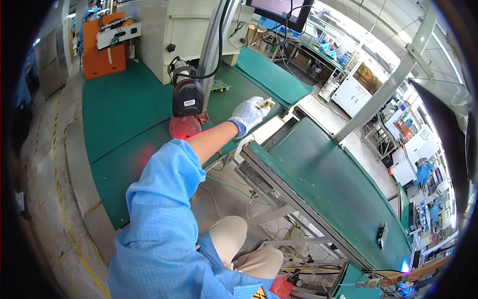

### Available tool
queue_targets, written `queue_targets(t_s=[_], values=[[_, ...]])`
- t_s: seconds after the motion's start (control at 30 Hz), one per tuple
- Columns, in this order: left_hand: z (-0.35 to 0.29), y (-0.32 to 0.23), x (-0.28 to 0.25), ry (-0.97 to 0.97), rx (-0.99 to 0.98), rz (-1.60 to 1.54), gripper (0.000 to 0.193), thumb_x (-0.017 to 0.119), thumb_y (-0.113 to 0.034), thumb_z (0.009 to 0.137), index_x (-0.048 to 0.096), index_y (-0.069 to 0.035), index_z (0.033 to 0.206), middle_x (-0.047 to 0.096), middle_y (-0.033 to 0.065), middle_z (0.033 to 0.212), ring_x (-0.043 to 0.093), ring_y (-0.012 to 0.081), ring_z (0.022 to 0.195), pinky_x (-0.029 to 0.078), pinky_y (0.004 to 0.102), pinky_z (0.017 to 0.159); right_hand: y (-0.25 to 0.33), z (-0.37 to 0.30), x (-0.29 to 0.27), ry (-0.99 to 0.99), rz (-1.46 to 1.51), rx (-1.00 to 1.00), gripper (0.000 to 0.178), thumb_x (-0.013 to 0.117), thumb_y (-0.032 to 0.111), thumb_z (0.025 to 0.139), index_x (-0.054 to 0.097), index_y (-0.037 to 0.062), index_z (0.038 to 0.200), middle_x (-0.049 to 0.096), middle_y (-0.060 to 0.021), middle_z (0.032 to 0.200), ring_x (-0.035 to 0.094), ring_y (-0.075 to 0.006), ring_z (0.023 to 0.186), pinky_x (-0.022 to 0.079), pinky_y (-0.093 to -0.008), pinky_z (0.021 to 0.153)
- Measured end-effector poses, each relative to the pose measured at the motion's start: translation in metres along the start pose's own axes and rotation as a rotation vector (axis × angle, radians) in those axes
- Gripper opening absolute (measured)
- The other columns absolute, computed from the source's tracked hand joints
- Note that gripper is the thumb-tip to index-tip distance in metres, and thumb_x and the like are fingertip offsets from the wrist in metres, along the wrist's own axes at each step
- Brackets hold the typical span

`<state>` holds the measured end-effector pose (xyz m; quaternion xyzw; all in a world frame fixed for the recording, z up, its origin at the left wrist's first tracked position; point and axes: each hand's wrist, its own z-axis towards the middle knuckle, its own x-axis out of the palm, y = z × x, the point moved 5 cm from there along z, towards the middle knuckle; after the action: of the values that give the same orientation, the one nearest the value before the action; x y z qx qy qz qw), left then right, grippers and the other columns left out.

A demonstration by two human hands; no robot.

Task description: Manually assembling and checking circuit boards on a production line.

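My left hand [248, 115], in a white glove with a blue cuff, reaches out over the far edge of the green-topped bench [124, 114]. Its fingers are closed on a small circuit board [264, 103] with metallic and yellow parts, partly covered by the glove. Left of the wrist a black scanner [188, 97] hangs on a stand, casting red light onto the bench. Behind it a green circuit board [220, 85] lies on the mat. My right hand is out of view.
A green conveyor belt [318, 169] with a metal frame runs to the right, carrying another circuit board [382, 235] at its near end. A metal post [213, 45] rises behind the scanner. An orange box [103, 57] stands far left. Cables [294, 239] hang beneath the conveyor.
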<state>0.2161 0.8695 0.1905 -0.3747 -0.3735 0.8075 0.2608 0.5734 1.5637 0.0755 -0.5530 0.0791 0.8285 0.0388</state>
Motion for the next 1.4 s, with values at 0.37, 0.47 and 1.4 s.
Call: queue_targets(t_s=[0.37,0.47,1.4], values=[[0.025,0.036,-0.011,0.083,0.252,0.957,0.037,0.063,-0.04,0.088,0.063,-0.026,0.123,0.063,0.0037,0.121,0.048,0.0287,0.127,0.043,0.0409,0.1,-0.048,-0.019,0.024,0.011,0.277,0.105,0.032,0.051,0.031,0.098,0.058,0.0041,0.115,0.062,-0.0126,0.096,0.054,-0.0256,0.082,0.045,-0.0394,0.076],[0.008,0.042,-0.025,0.229,0.0,1.055,0.043,0.065,-0.043,0.084,0.062,-0.032,0.126,0.052,0.005,0.135,0.04,0.0322,0.131,0.035,0.0446,0.108,-0.02,-0.015,0.013,0.027,0.525,0.276,0.032,0.048,0.032,0.1,0.058,0.0057,0.115,0.063,-0.01,0.095,0.053,-0.0223,0.079,0.046,-0.0372,0.072],[-0.245,-0.068,-0.018,0.568,0.926,0.559,0.038,0.065,-0.024,0.085,0.062,-0.006,0.118,0.06,0.0197,0.12,0.06,0.0347,0.107,0.051,0.0408,0.091,-0.106,-0.014,0.057,0.176,0.42,0.209,0.051,0.048,0.021,0.101,0.039,-0.0052,0.144,0.057,-0.0146,0.128,0.054,-0.0187,0.114,0.039,-0.0301,0.102]])
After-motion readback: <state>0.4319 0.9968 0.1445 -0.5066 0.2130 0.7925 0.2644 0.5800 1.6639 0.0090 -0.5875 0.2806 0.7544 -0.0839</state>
